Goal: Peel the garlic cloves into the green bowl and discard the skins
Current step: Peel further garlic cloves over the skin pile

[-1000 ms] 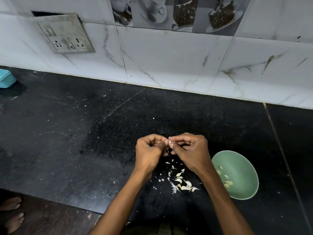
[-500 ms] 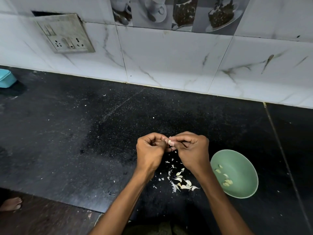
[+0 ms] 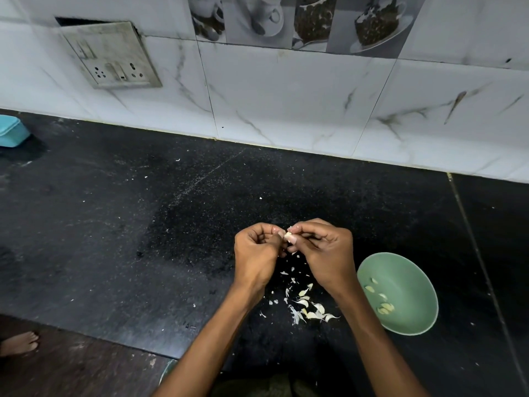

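Your left hand (image 3: pixel 255 253) and right hand (image 3: pixel 325 250) meet above the black speckled stone tabletop (image 3: pixel 114 230), fingers of both curled inward. Between their fingertips you pinch a small pale garlic clove (image 3: pixel 287 235), each grip closed on it from its own side. Directly beneath your hands lies a loose scatter of white papery garlic skins (image 3: pixel 307 306) on the tabletop. Just to the right of your right wrist sits the round pale green bowl (image 3: pixel 412 270), holding a few peeled yellowish cloves (image 3: pixel 385 308) near its lower side. A turquoise plastic container (image 3: pixel 11 130) stands at the far left edge, against the white marbled wall tiles (image 3: pixel 286 93).
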`<state>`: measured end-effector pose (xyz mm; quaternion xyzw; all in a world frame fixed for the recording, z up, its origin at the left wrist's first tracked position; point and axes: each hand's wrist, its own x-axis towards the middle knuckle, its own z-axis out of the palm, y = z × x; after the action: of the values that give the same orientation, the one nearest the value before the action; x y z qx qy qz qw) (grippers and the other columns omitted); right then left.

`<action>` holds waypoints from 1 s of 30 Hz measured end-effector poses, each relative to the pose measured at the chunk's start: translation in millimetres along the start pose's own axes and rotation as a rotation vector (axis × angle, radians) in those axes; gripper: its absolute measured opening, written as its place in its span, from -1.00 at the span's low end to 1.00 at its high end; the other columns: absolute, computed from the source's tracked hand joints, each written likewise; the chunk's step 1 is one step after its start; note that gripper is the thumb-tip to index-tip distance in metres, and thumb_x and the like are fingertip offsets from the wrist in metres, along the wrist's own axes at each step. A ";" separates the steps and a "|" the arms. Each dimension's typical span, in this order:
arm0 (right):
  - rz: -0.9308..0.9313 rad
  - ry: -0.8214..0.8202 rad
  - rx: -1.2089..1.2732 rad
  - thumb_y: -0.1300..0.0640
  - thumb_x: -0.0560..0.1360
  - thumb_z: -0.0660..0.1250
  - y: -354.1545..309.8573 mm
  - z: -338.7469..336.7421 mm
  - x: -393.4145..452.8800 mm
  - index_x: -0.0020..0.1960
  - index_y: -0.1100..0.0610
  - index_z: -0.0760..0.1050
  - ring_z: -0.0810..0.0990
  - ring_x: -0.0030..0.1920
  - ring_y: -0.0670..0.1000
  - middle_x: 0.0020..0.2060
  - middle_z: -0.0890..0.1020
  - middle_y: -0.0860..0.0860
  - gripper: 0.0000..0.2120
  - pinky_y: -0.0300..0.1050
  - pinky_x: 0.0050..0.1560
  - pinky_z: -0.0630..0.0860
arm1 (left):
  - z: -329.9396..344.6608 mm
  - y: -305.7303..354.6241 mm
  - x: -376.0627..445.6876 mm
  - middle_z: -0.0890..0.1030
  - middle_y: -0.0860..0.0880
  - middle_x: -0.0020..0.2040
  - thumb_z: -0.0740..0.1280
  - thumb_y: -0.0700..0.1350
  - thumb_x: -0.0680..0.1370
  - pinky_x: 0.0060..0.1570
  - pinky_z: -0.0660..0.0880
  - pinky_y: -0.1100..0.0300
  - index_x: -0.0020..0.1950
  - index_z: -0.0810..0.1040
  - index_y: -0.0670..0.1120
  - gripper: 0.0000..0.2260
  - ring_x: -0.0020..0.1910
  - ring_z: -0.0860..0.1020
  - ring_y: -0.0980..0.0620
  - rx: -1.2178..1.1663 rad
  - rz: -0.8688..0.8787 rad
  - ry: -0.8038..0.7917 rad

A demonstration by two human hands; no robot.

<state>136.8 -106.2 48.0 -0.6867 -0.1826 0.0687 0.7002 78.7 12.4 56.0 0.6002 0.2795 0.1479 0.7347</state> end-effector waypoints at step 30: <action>0.280 0.335 -0.031 0.54 0.39 0.47 17.7 -97.9 -52.4 -0.23 0.19 0.66 0.70 -0.18 0.12 -0.26 0.73 0.10 -0.73 -0.14 -0.19 0.66 | 22.6 -26.1 -16.6 0.53 -0.05 -0.34 0.21 -0.42 0.51 -0.40 0.40 0.23 -0.23 0.51 -0.16 -0.77 -0.35 0.48 0.07 0.054 -0.208 -0.175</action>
<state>125.4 -215.2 23.0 -0.7179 0.0324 0.0472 0.6938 75.6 -21.0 37.5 0.5982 0.2789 0.0107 0.7512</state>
